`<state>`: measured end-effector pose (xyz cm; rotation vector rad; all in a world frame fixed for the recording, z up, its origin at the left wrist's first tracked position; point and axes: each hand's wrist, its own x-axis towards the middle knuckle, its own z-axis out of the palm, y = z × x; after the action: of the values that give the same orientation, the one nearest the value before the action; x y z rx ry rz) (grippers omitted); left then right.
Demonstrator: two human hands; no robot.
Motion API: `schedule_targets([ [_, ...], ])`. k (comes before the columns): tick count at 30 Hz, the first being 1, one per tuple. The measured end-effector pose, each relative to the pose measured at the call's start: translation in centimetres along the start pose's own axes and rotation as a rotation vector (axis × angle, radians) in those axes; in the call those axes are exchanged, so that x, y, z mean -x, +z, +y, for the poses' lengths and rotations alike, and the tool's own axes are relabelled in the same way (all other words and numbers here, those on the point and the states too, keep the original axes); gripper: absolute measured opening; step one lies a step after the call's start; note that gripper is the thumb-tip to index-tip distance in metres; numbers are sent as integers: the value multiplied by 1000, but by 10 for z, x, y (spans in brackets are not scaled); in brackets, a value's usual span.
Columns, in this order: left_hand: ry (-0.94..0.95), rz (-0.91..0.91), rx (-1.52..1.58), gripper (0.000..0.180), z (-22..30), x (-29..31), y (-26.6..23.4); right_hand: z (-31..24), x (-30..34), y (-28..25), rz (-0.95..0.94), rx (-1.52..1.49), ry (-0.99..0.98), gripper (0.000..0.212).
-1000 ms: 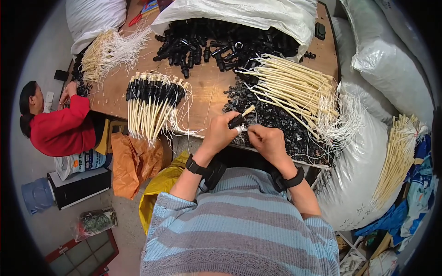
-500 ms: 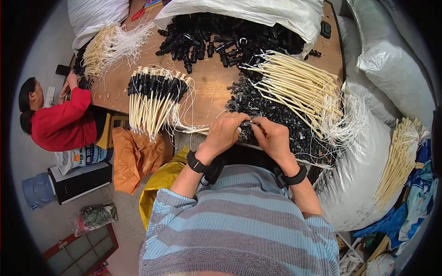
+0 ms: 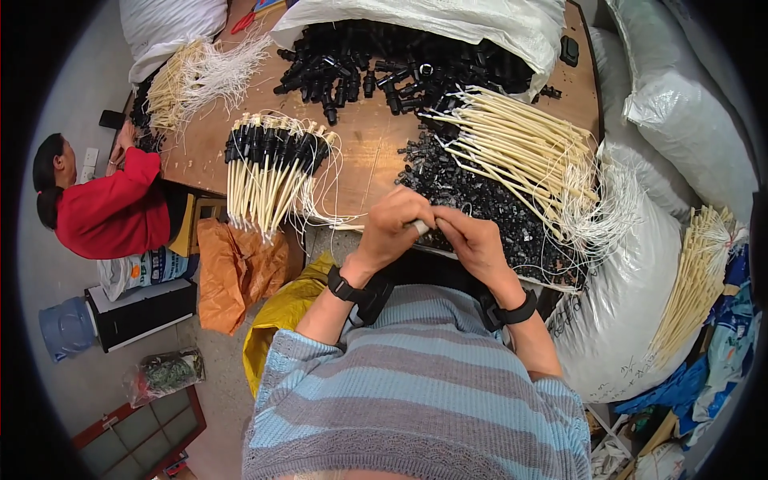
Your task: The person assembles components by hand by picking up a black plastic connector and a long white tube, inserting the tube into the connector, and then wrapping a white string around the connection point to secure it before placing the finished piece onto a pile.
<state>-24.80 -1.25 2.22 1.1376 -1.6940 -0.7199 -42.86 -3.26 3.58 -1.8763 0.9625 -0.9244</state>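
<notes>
My left hand (image 3: 394,226) and my right hand (image 3: 478,242) meet at the table's near edge, both with closed fingers and fingertips touching. A thin cream tube (image 3: 347,227) with white string sticks out to the left from my left hand. What the pinched fingertips hold is hidden; a pale band shows by my left fingers. Just beyond my right hand spreads a pile of small black plastic parts (image 3: 448,182). Left of my hands, a bundle of cream tubes with black fittings (image 3: 272,160) overhangs the table edge, its white strings trailing toward me.
Loose cream tubes (image 3: 520,152) lie over the black parts. Larger black fittings (image 3: 344,72) spill from a white sack (image 3: 448,20) at the back. Full white sacks (image 3: 632,296) crowd the right. A person in red (image 3: 108,204) works at the left; an orange bag (image 3: 232,276) hangs nearby.
My hands have drawn closer and turned slightly, with the fingertips now meeting. The small dark piece seen between them before is now covered.
</notes>
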Motion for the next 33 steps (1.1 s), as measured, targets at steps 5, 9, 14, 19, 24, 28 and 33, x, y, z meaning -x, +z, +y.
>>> schedule_targets([
  [5, 3, 65, -333, 21, -5, -1, -8, 13, 11, -1, -96, 130, 125, 8],
  [9, -389, 25, -328, 25, -22, 11, -29, 21, 13, 7, -44, 163, 157, 11],
  [14, -174, -52, -319, 27, 0, 9, -3, 27, 8, 12, -27, 166, 187, 10],
  [19, -203, -60, -230, 16, -11, 13, 10, 21, 6, 11, -33, 153, 194, 10],
  [24, -108, 32, -59, 11, -13, 13, 13, 21, 7, 8, -119, 88, 120, 9],
  [28, -132, 92, -341, 14, -9, 11, -4, 21, 9, 2, -148, 94, 211, 8],
  [33, -345, 66, -794, 20, -36, 26, -43, 20, 13, 2, -123, 33, 267, 9],
])
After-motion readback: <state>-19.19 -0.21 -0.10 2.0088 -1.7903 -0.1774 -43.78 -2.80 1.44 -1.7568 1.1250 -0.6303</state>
